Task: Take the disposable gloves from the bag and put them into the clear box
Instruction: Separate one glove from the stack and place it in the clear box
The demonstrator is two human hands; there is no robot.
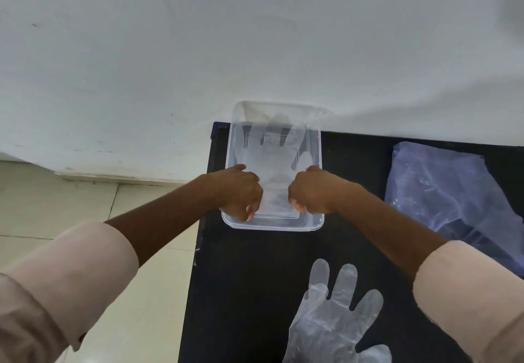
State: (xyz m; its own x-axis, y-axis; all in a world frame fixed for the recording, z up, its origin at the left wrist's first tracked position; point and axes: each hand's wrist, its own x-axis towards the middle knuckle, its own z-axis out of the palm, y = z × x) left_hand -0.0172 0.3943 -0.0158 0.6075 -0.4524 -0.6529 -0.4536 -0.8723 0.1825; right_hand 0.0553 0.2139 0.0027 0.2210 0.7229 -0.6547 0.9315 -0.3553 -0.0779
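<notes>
A clear plastic box (318, 147) stands on the black table, against the wall. A thin disposable glove (276, 161) lies flat inside it, fingers pointing away from me. My left hand (241, 194) and my right hand (310, 192) are inside the near end of the box, fingers curled onto the glove's cuff at either side. A second disposable glove (334, 320) lies spread on the table near me. The bluish plastic bag (442, 192) lies flat to the right of the box.
The black table (241, 291) ends at its left edge just beside the box; beyond it is a tiled floor (56, 201). A white wall (255, 36) rises right behind the box.
</notes>
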